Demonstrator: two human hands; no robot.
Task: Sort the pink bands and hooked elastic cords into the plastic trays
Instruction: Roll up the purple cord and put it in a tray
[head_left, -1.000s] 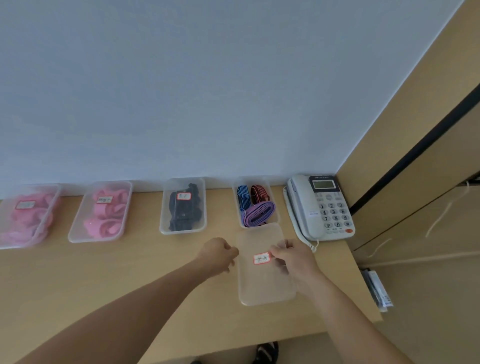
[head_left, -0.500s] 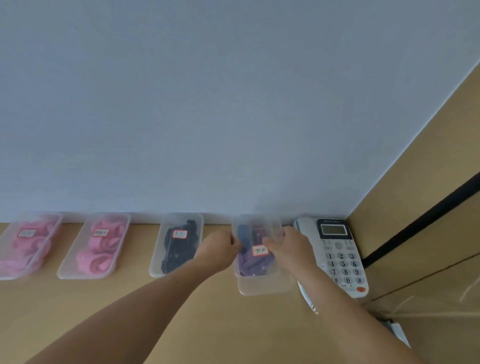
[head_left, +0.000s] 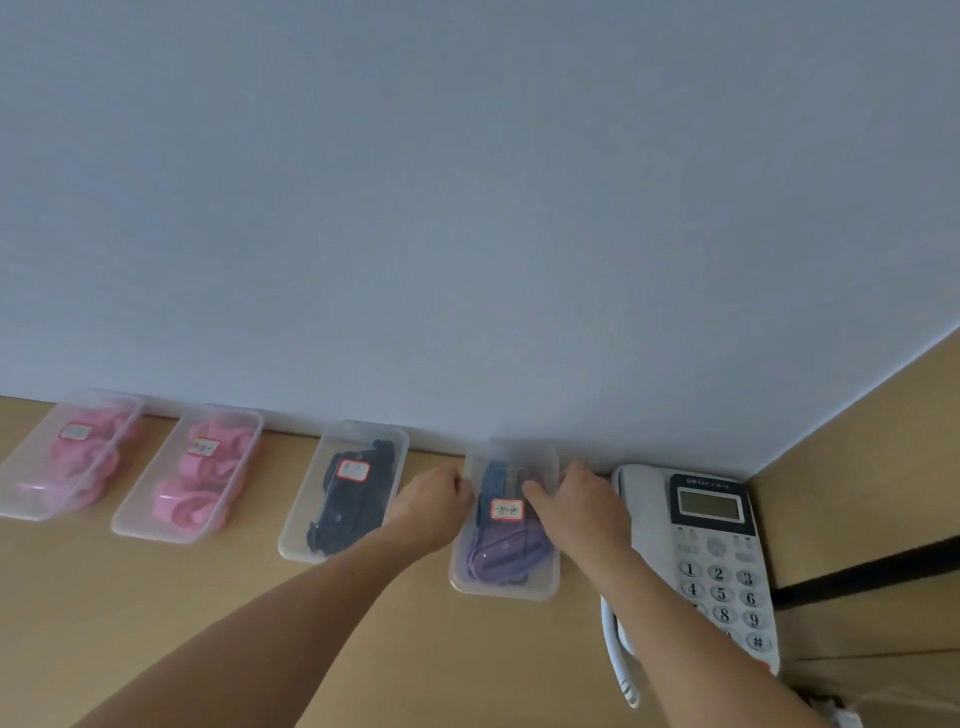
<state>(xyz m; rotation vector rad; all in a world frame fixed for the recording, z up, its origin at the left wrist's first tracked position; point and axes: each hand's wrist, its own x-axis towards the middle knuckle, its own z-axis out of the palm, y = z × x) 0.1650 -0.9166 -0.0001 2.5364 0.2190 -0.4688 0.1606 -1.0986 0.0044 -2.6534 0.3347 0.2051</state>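
Hands (head_left: 434, 501) (head_left: 582, 504) on lid (head_left: 506, 525) — both sides

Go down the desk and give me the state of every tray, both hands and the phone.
far-left tray: lidded, pink bands inside
second tray: lidded, pink bands inside
third tray: lidded, dark items inside
fourth tray: lid on, blue and purple cords inside
left hand: gripping the fourth tray's left edge
right hand: pressing on its lid
phone: handset on cradle
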